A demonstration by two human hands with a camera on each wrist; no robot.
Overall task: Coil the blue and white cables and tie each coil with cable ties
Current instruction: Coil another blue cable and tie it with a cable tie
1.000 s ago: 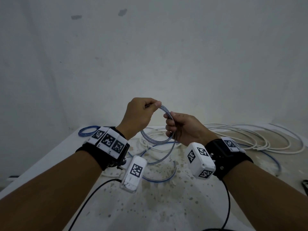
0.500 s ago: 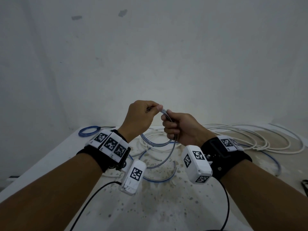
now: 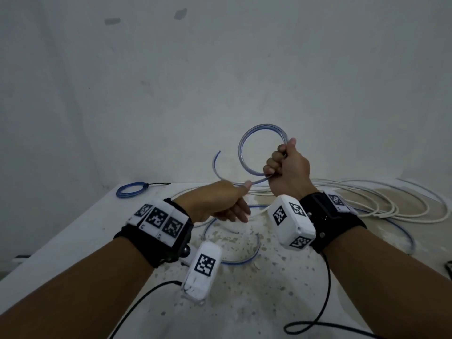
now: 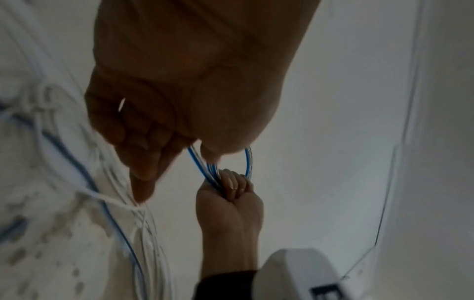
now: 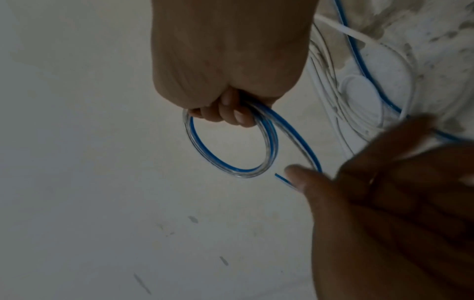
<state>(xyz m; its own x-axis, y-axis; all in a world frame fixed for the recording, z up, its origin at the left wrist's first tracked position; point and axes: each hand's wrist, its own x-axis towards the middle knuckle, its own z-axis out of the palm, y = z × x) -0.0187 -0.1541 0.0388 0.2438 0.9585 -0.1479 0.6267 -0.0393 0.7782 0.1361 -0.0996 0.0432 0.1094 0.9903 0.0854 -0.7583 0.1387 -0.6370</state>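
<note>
Blue-striped clear cable [image 3: 254, 133], white cables [image 3: 381, 204], black-and-white checkered wrist markers [image 3: 159, 220]

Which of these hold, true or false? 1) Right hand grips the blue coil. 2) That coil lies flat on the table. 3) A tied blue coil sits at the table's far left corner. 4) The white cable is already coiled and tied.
1) True: the right hand grips the blue coil.
2) False: it is held up above the table.
3) True: the tied blue coil lies there.
4) False: the white cable lies in loose loops, untied.
</note>
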